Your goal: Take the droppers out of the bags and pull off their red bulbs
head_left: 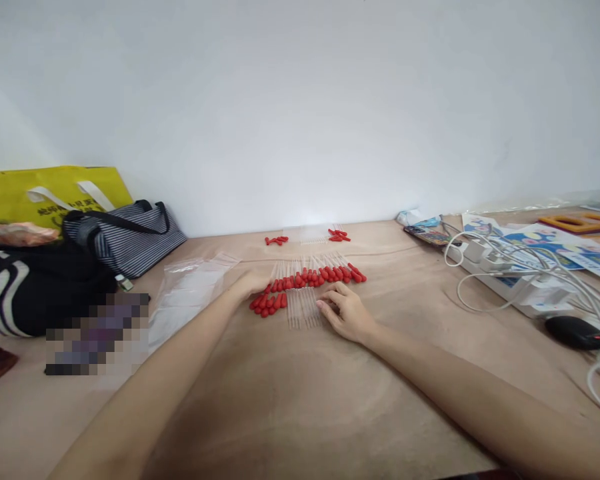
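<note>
Glass droppers with red rubber bulbs point(325, 274) lie side by side in a row across the middle of the table. In front of them are loose red bulbs point(269, 305) and a group of thin glass tubes point(304, 310). My left hand point(253, 285) reaches to the row's left end, beside the red bulbs. Its fingertips are blurred and partly out of sight, so what they touch is unclear. My right hand point(349, 313) rests at the right of the glass tubes, fingers bent and apart, thumb tip close to the tubes. Nothing shows in its grasp.
Farther back lie more red bulbs point(277, 241) and red-bulbed droppers point(339, 235). Clear plastic bags point(187, 287) are at left, near a striped bag point(130, 233) and black bag point(40, 287). A power strip point(525, 287), cables and a black mouse point(577, 332) occupy the right.
</note>
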